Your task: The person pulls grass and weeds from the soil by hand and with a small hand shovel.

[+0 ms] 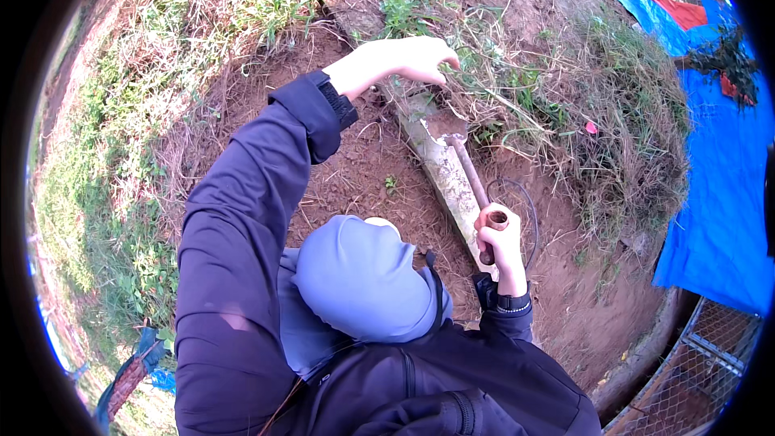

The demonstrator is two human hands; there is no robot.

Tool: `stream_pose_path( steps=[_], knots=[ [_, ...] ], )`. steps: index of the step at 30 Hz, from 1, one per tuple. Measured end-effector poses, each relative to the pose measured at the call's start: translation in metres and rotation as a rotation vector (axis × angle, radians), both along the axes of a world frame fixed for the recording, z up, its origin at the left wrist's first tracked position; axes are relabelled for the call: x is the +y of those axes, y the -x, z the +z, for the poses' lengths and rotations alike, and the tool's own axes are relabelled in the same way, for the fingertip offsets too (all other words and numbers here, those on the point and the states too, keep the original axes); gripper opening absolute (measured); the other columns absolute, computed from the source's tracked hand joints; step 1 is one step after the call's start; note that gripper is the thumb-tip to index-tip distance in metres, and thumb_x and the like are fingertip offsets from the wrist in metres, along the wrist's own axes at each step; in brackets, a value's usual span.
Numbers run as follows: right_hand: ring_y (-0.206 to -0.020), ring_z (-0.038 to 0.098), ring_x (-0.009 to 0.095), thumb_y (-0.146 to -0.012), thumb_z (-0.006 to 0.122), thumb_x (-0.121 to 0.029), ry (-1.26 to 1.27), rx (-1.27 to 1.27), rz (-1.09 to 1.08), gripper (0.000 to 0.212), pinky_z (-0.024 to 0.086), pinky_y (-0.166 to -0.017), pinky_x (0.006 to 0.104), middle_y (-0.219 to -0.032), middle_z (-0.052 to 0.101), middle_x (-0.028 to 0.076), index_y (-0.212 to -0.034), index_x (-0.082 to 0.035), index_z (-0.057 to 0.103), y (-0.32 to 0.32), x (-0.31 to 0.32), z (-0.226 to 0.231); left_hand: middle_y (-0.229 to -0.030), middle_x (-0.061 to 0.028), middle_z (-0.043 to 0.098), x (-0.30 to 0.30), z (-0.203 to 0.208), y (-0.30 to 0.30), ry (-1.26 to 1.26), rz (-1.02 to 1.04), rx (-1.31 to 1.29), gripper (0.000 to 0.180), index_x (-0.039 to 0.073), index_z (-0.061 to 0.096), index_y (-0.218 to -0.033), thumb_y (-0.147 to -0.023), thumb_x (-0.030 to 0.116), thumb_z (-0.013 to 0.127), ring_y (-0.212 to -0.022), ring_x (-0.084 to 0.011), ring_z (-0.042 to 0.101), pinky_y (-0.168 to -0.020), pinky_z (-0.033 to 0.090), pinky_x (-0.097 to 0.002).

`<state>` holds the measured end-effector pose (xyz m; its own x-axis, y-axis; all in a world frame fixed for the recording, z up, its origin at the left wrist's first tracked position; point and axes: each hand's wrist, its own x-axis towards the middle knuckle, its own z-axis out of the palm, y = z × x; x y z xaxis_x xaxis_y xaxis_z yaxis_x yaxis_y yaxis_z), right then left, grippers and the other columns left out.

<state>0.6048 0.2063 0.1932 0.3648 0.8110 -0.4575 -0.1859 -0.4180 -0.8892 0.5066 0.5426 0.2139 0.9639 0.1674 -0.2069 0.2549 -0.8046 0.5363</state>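
My left hand point(408, 58) reaches out over the soil, its fingers curled around green and dry weeds point(494, 85). The fingertips are partly lost among the stalks. Closer to my body on the right, my right hand point(502, 241) is wrapped around the brown crosswise grip of a small spade point(468, 165). The spade's shaft points away from me, slightly leftward. Its blade lies against the weeds beside a narrow concrete edging point(436, 165), and part of the blade is covered by soil and stalks.
Bare brown soil point(363, 165) spreads left of the edging. A mound of cut grass point(630, 129) lies to the right, beside a blue tarp point(718, 186). A wire mesh panel point(694, 363) stands at the lower right. Thick grass point(121, 169) grows on the left.
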Motion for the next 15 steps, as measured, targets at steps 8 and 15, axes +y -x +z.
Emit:
stream_pose_path(
  steps=[8, 15],
  knots=[
    [-0.043, 0.035, 0.007, -0.067, 0.047, -0.002, -0.161, 0.656, -0.471, 0.010, 0.036, -0.045, 0.0223, -0.058, 0.037, -0.002, -0.073, -0.009, 0.044, -0.163, 0.080, -0.049, -0.115, -0.0149, 0.054, 0.053, -0.042, 0.139, -0.057, 0.437, 0.032, 0.041, 0.008, 0.053, -0.118, -0.082, 0.027, 0.056, -0.106, -0.0260, 0.052, -0.093, 0.042, -0.0360],
    [-0.045, 0.037, 0.010, -0.065, 0.048, 0.001, -0.484, 0.552, -0.634, 0.011, 0.036, -0.047, 0.0223, -0.058, 0.037, 0.000, -0.069, -0.007, 0.041, -0.286, 0.072, 0.004, -0.117, -0.0106, 0.056, 0.054, -0.067, 0.284, 0.069, 0.731, 0.207, 0.038, 0.007, 0.056, -0.115, -0.081, 0.025, 0.059, -0.111, -0.0231, 0.051, -0.093, 0.042, -0.0345]
  ],
)
